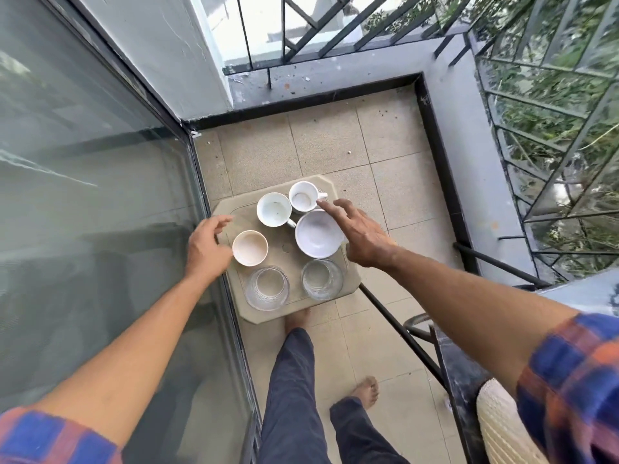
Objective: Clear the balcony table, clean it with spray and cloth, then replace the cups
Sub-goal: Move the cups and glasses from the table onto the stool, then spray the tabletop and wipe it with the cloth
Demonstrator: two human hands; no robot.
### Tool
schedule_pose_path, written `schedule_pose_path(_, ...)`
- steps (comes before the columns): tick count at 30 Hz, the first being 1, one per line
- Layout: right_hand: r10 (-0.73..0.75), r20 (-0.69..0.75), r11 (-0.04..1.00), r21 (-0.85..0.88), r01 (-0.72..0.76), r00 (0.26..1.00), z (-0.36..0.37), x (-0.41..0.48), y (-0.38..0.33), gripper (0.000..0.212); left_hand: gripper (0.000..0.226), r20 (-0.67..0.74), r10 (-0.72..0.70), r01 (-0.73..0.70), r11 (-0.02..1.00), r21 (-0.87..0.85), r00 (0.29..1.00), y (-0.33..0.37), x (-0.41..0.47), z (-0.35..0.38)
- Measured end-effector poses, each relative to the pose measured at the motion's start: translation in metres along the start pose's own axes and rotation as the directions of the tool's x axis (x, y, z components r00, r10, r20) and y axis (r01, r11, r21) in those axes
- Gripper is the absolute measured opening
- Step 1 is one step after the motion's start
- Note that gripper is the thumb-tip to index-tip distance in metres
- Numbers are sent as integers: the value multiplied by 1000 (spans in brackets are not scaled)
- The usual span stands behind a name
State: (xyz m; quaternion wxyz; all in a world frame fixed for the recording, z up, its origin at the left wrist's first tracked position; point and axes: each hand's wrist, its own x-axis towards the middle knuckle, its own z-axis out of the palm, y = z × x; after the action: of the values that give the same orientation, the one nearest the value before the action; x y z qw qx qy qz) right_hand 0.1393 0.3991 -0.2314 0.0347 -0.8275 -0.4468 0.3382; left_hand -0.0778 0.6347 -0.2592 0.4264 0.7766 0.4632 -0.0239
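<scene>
1. The left hand [206, 246] is hovering at the left edge of the worktop [268, 316], fingers loosely curled and gripping nothing. Whether it is touching the beige cup [250, 247] just beside it is hard to tell.
2. The right hand [358, 236] is reaching in empty with fingers spread, covering the right rim of the wide white cup [316, 236]. Its forefinger is pointing near the handled mug [303, 196].
3. Another white cup [274, 209] is sitting just left of the mug.
4. A clear glass [267, 289] and a second glass [322, 279] are standing along the near edge, their outlines faint.
5. The worktop is hiding part of one bare foot [296, 321].
</scene>
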Motion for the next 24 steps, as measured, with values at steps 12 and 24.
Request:
schedule_pose_path(12,225,-41,948,241,-209,973,-174,-63,-38,37,35,7,249,-237,928,-289,968,196,-3,-68)
schedule_pose_path(24,438,-558,896,334,-293,705,-299,-397,9,47,36,452,805,-663,582,-472,385,461,-224,9)
